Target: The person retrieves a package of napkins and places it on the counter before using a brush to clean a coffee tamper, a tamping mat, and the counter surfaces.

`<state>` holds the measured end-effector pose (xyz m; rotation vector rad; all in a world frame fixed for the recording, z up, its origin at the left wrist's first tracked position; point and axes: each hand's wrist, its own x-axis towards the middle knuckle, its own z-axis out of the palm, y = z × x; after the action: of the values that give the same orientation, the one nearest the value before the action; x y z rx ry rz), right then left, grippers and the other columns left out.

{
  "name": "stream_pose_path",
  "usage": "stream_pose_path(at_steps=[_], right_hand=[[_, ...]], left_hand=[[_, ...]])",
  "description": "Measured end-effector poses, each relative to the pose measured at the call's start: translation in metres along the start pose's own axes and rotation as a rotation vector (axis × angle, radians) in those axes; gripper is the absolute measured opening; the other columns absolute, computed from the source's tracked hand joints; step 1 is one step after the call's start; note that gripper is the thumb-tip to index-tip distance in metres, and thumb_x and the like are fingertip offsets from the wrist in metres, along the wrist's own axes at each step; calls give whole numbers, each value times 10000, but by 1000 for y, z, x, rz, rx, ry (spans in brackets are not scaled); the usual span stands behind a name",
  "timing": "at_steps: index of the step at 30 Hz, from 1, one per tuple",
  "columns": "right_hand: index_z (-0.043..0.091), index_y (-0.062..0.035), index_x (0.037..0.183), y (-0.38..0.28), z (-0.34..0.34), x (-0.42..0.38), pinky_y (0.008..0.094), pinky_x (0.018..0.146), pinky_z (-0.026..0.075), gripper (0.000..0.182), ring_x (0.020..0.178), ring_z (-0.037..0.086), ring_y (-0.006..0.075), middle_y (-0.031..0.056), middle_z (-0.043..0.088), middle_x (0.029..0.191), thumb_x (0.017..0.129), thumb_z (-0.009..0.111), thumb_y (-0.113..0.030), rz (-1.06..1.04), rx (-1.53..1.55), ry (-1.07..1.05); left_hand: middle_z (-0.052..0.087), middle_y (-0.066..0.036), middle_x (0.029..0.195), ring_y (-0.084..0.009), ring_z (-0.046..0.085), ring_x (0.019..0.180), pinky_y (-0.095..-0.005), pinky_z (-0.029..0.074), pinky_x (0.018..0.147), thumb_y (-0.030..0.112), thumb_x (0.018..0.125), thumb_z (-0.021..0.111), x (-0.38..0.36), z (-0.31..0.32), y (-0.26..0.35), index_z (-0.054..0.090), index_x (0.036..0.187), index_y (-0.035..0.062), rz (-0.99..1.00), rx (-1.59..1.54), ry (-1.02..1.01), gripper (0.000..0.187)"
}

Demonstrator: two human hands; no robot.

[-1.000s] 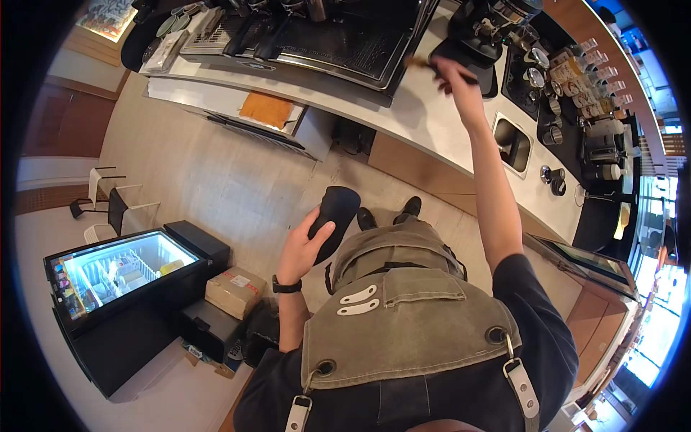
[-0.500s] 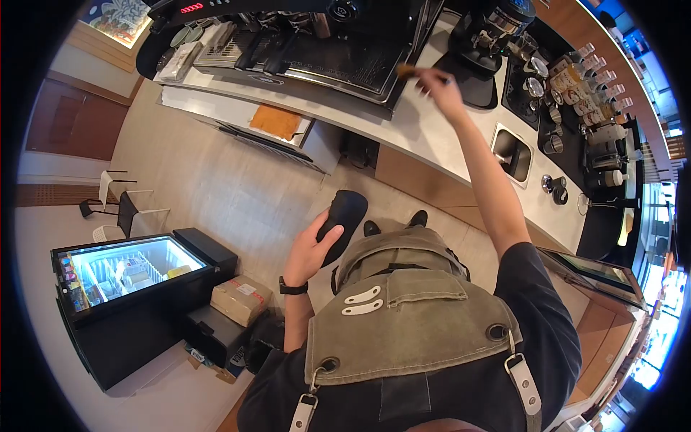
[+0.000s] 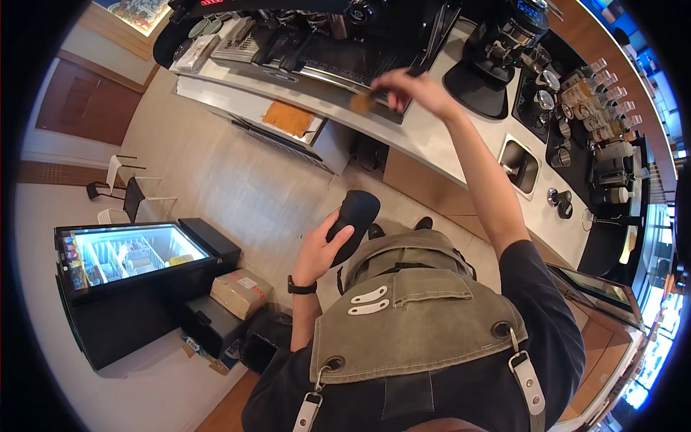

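Observation:
My left hand [image 3: 322, 248] is wrapped around a smooth black object [image 3: 356, 216], rounded and elongated, whose kind I cannot make out. It is held in front of the apron, above the floor. My right hand [image 3: 414, 92] is stretched over the front edge of the counter, closed on what looks like a small brush [image 3: 361, 103] with a tan tip, blurred by motion. Just beyond that hand lies the drip tray [image 3: 345, 63] of the espresso machine. A coffee grinder [image 3: 497, 54] stands to the right of the hand.
A small sink [image 3: 520, 164] is set into the counter [image 3: 450, 147], with several syrup bottles [image 3: 597, 101] behind it. An orange cloth [image 3: 286, 119] lies on a lower surface under the machine. At left stand a lit display fridge [image 3: 137, 259] and a cardboard box [image 3: 241, 291].
My right hand has moved left, toward the counter's front edge, and the brush's tan tip has swung left and down. My left hand still holds the black object. The view has shifted slightly.

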<state>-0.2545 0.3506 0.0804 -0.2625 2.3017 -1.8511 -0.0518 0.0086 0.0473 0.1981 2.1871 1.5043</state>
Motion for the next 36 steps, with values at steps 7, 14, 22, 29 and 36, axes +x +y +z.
stream_pose_path(at_steps=[7,14,22,29,36], right_hand=[[797,-39,1043,-6,8,-15,259,668,516,316,646,622,101,47,692,714,1012,617,-297,96,-2,-287],[771,-28,1119,78,-65,-17,266,693,496,373,720,632,106,40,679,785,1046,531,-304,-123,190,656],[748,-19,1122,106,-103,-57,259,663,496,334,700,669,122,61,766,906,1013,572,-280,109,285,328],[738,-48,1180,120,-177,59,231,645,482,368,716,664,100,48,774,885,983,650,-346,-7,450,879],[746,-12,1038,152,-127,46,252,643,452,331,720,625,88,7,676,750,1052,613,-315,-201,253,783]], left_hand=[[729,-217,1230,-275,719,1101,-357,521,968,355,1015,668,-9,-3,-8,556,1452,9,30,14,50,569],[722,-218,1247,-260,705,1131,-344,508,992,337,1019,668,-3,-12,-4,550,1460,5,-49,19,18,564],[724,-194,1261,-197,680,1154,-335,504,1006,324,1021,673,13,-5,7,552,1459,3,-20,-11,-25,556],[731,-183,1246,-184,674,1128,-337,505,1002,298,1022,678,15,16,30,554,1452,-9,-49,79,35,543],[713,-167,1291,-178,657,1167,-337,494,1024,284,1018,687,21,56,36,556,1453,-9,-136,75,44,541]])
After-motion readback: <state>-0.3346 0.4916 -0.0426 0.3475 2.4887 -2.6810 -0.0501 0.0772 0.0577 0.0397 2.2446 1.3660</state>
